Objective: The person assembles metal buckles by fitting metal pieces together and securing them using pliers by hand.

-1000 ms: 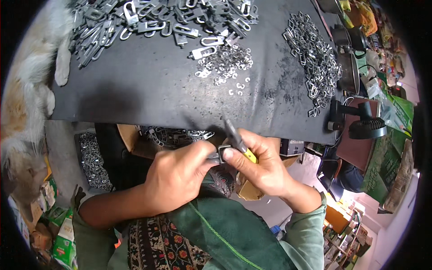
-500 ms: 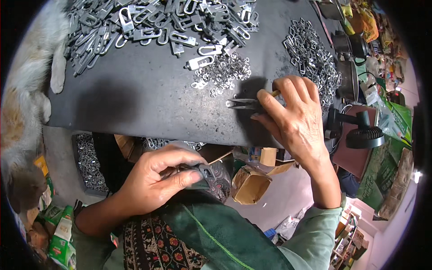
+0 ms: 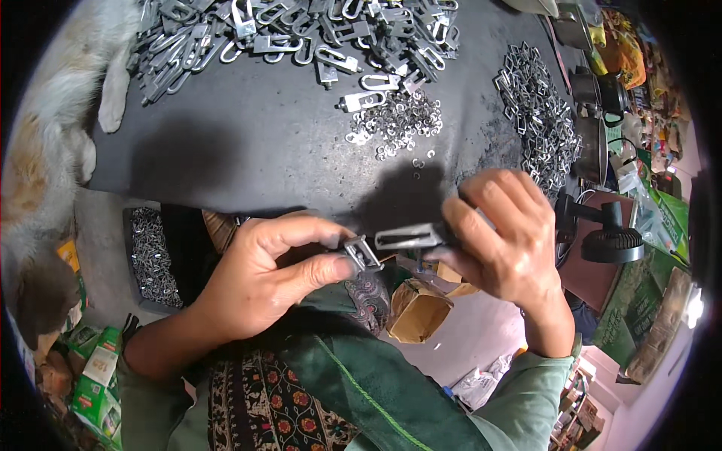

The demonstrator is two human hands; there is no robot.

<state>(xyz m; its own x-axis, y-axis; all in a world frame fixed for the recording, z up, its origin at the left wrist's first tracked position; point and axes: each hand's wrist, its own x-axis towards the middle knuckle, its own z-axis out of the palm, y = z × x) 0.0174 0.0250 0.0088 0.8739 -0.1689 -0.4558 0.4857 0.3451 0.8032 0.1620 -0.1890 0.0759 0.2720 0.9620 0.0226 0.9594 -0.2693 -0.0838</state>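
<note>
Pinched between the thumb and fingers of my left hand (image 3: 274,270) is a small rectangular metal frame piece (image 3: 362,254), tilted above my lap. My right hand (image 3: 508,237) is wrapped round a pair of pliers (image 3: 410,237), slightly blurred. Their jaws point left and their tips come close to the metal piece; whether they touch it, or grip a tiny ring, I cannot make out. On the dark table (image 3: 286,165) beyond lies a small heap of open C-shaped metal rings (image 3: 402,124).
Looped metal fittings (image 3: 301,41) are piled at the table's far side, small metal links (image 3: 534,113) at its right. A furry animal (image 3: 53,128) lies along the left edge. A black fan (image 3: 611,240) stands right. Below are a bin of metal parts (image 3: 153,259) and an open carton (image 3: 419,310).
The pliers have come from the table by the loose rings back toward my left hand. My left hand has turned the metal piece, which now shows more fully.
</note>
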